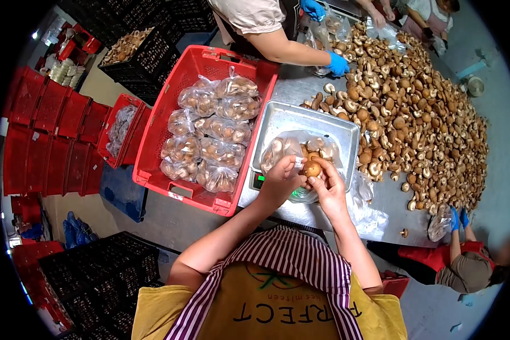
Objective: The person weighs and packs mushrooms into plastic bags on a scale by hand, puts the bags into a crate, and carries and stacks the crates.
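Note:
A clear plastic bag (282, 148) of brown mushrooms rests on the metal tray (337, 128) of a scale, whose green display (259, 179) shows at the left. My left hand (281, 182) is closed at the bag's near side, its fingers pinching what looks like the bag's edge. In my right hand (330, 190), the fingers and thumb curl around a round brown mushroom (311, 168) over the bag's mouth. Both hands are bare and close together. The lower part of the bag is partly hidden behind them.
At left stands a red crate (195, 195) with several filled bags (224, 130). A large mushroom heap (413, 119) covers the table's right side. Loose plastic bags (368, 218) lie by my right wrist. Co-workers' blue-gloved hands (338, 64) work at the back and right. Red crates (51, 153) are stacked far left.

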`<state>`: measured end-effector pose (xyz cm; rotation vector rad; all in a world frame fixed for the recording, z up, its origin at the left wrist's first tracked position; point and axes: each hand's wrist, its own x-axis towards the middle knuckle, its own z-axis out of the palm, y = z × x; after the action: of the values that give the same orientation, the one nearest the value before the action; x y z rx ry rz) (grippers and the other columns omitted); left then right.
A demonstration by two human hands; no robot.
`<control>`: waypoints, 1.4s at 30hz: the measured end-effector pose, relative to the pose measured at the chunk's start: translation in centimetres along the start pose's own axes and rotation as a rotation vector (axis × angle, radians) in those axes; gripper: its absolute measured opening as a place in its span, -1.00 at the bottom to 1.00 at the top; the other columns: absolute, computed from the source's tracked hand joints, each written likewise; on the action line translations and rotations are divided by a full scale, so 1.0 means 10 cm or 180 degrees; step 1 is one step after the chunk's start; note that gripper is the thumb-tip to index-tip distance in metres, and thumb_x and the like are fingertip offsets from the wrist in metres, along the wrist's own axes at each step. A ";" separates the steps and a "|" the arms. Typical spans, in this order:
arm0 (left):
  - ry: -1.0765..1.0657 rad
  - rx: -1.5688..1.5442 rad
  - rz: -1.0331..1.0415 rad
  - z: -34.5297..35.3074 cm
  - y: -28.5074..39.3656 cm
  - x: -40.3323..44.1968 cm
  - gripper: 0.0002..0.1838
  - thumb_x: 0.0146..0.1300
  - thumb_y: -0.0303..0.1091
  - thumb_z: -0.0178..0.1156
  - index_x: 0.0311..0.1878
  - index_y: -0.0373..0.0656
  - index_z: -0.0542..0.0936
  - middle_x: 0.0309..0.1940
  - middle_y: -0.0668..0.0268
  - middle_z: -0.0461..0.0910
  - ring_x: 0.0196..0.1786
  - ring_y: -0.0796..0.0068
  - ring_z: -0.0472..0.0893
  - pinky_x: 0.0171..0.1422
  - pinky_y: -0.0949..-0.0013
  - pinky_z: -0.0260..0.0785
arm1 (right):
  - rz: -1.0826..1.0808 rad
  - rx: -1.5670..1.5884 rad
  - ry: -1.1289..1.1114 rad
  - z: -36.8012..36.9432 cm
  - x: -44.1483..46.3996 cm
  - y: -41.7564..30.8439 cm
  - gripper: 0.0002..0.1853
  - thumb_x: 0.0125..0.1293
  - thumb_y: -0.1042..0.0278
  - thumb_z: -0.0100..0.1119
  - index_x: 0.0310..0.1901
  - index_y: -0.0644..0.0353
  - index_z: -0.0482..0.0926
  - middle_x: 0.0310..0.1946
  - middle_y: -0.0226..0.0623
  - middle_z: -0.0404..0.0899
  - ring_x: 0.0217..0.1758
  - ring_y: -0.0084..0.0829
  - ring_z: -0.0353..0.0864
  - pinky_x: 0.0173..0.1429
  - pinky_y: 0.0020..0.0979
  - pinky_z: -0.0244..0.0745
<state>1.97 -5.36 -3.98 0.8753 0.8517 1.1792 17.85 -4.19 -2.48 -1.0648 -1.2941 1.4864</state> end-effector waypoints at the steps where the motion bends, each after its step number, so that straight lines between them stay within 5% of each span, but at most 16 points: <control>1: 0.0075 -0.0040 0.0023 -0.01 -0.02 0.00 -0.61 0.26 -0.64 0.09 0.16 -0.26 0.39 0.00 0.27 0.55 0.04 0.50 0.57 0.03 0.48 0.46 | 0.0282 0.0349 -0.0101 -0.01 0.00 -0.01 -0.45 0.29 0.73 0.09 0.32 0.30 0.27 0.08 -0.22 0.51 0.06 -0.51 0.56 0.07 -0.58 0.50; 4: 0.0169 -0.0012 0.0074 -0.04 -0.06 0.00 -0.62 0.26 -0.64 0.08 0.16 -0.29 0.40 -0.02 0.30 0.55 0.02 0.52 0.58 -0.06 0.52 0.49 | 0.0305 0.0179 -0.0005 0.00 -0.01 0.04 -0.45 0.26 0.66 0.15 0.29 0.33 0.29 0.13 -0.15 0.50 0.16 -0.38 0.54 0.12 -0.47 0.50; 7: 0.0364 0.0024 -0.0009 -0.03 0.08 0.00 -0.64 0.28 -0.62 0.08 0.15 -0.29 0.42 -0.05 0.32 0.57 -0.08 0.57 0.60 -0.13 0.55 0.47 | -0.0482 -0.2026 0.0182 0.02 0.07 -0.15 -0.38 0.15 0.55 0.27 0.27 0.33 0.31 0.15 -0.01 0.43 0.18 -0.03 0.48 0.23 -0.20 0.41; 11: 0.0558 0.0202 -0.0069 -0.07 0.32 -0.04 -0.70 0.36 -0.57 0.06 0.14 -0.33 0.41 -0.16 0.31 0.59 -0.29 0.60 0.57 -0.13 0.51 0.45 | -0.1661 -0.3490 0.0486 -0.02 0.04 -0.54 -0.37 0.14 0.58 0.26 0.28 0.28 0.32 0.19 0.01 0.40 0.32 -0.02 0.33 0.39 -0.09 0.23; 14: 0.0497 0.0291 -0.0054 -0.11 0.41 -0.04 -0.78 0.39 -0.53 0.07 0.06 -0.31 0.48 -0.29 0.35 0.60 -0.30 0.61 0.57 -0.16 0.50 0.45 | -0.1222 -0.4631 0.1116 -0.20 0.11 -0.50 -0.32 0.11 0.51 0.32 0.31 0.26 0.33 0.22 0.02 0.39 0.35 -0.02 0.29 0.42 -0.05 0.18; 17: 0.0718 0.0650 0.0172 -0.18 0.56 0.02 -0.88 0.41 -0.45 0.08 -0.14 -0.28 0.56 -0.40 0.37 0.60 -0.35 0.66 0.56 -0.18 0.54 0.43 | 0.0120 -0.4492 0.1087 -0.82 0.08 -0.16 -0.49 0.11 0.37 0.36 0.12 0.27 0.53 0.04 -0.05 0.58 0.20 -0.09 0.50 0.35 -0.12 0.28; 18: 0.0730 0.0653 0.0193 -0.18 0.65 0.04 -0.88 0.41 -0.45 0.08 -0.14 -0.28 0.56 -0.40 0.37 0.60 -0.35 0.66 0.56 -0.18 0.54 0.43 | 0.0686 -0.3176 0.0902 -1.07 0.09 -0.02 -0.72 0.22 0.35 0.27 -0.05 0.28 0.62 -0.23 -0.19 0.67 -0.09 -0.25 0.64 0.15 -0.27 0.44; 20: 0.0617 0.0265 0.0333 -0.19 0.82 0.11 -0.86 0.43 -0.40 0.07 -0.20 -0.26 0.54 -0.41 0.36 0.60 -0.35 0.65 0.55 -0.15 0.54 0.42 | 0.1004 -0.1483 0.0683 -1.02 0.06 -0.33 -0.83 0.33 0.36 0.16 -0.17 0.27 0.63 -0.36 -0.31 0.66 -0.27 -0.43 0.62 -0.05 -0.42 0.47; 22: 0.0618 0.0265 0.0464 -0.10 0.89 0.19 -0.83 0.45 -0.37 0.05 -0.25 -0.24 0.53 -0.37 0.33 0.61 -0.34 0.65 0.54 -0.11 0.52 0.41 | 0.0389 0.0478 0.0309 -0.87 0.03 -0.70 -0.87 0.38 0.42 0.10 -0.22 0.24 0.63 -0.30 -0.34 0.67 -0.22 -0.54 0.59 -0.04 -0.49 0.45; 28: -0.0261 0.0593 -0.0104 0.15 0.80 0.25 -0.76 0.47 -0.28 0.03 -0.09 -0.27 0.58 -0.12 0.34 0.63 -0.29 0.68 0.50 -0.05 0.54 0.38 | -0.0238 -0.0272 -0.0047 -0.30 0.26 -0.67 -0.74 0.44 0.48 -0.01 0.05 0.30 0.61 0.08 -0.23 0.61 0.03 -0.50 0.58 0.12 -0.49 0.48; 30: -0.0648 0.0516 -0.0418 0.18 0.73 0.22 -0.75 0.47 -0.25 0.05 -0.05 -0.24 0.57 -0.12 0.39 0.61 -0.30 0.71 0.48 -0.07 0.53 0.39 | 0.0298 0.0163 -0.0159 -0.21 0.30 -0.67 -0.71 0.48 0.44 -0.06 0.10 0.28 0.59 0.14 -0.24 0.58 0.04 -0.53 0.56 0.07 -0.53 0.47; 32: -0.1180 0.0764 -0.0511 0.21 0.67 0.26 -0.76 0.45 -0.26 0.07 -0.05 -0.23 0.57 -0.15 0.39 0.60 -0.25 0.69 0.51 -0.03 0.53 0.40 | 0.0224 0.0400 -0.0225 -0.20 0.40 -0.58 -0.71 0.50 0.38 -0.05 0.10 0.27 0.59 -0.01 -0.33 0.64 -0.04 -0.58 0.55 -0.03 -0.57 0.46; 35: -0.0704 0.0667 -0.0366 0.16 0.72 0.28 -0.84 0.37 -0.31 0.18 -0.14 -0.19 0.62 -0.34 0.48 0.56 -0.30 0.69 0.52 -0.15 0.53 0.41 | 0.0283 -0.0047 -0.0495 -0.32 0.53 -0.45 -0.75 0.43 0.30 0.12 -0.05 0.29 0.66 -0.35 -0.46 0.64 -0.31 -0.60 0.51 -0.17 -0.52 0.45; 36: -0.0509 0.1131 0.0337 -0.06 0.53 0.42 -0.86 0.32 -0.36 0.23 -0.13 -0.19 0.62 -0.35 0.47 0.58 -0.27 0.68 0.54 -0.12 0.50 0.42 | 0.0273 -0.0042 -0.0501 -0.40 0.57 -0.38 -0.75 0.43 0.30 0.12 -0.05 0.29 0.66 -0.35 -0.46 0.64 -0.31 -0.60 0.51 -0.17 -0.52 0.45; 40: -0.0193 0.1589 -0.0375 -0.44 0.40 0.72 -0.87 0.23 -0.42 0.25 -0.21 -0.25 0.63 -0.34 0.34 0.64 -0.22 0.51 0.60 -0.10 0.35 0.45 | 0.0504 -0.1733 -0.0523 -0.56 0.61 -0.24 -0.84 0.34 0.35 0.20 -0.21 0.24 0.67 -0.27 -0.39 0.64 -0.22 -0.57 0.55 -0.11 -0.48 0.45; 42: -0.0300 0.3676 0.1420 -0.57 0.19 0.89 -0.89 0.19 -0.44 0.21 -0.28 -0.28 0.62 -0.33 0.10 0.64 -0.21 0.12 0.62 -0.08 0.11 0.45 | -0.0469 -0.1951 -0.0245 -0.65 0.63 -0.05 -0.89 0.26 0.41 0.20 -0.32 0.25 0.67 -0.42 -0.28 0.59 -0.28 -0.34 0.55 -0.09 -0.38 0.46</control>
<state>-2.41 4.34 -5.44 2.1230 1.3118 0.9361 22.56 3.58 -2.99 -1.2620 -1.9071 1.0452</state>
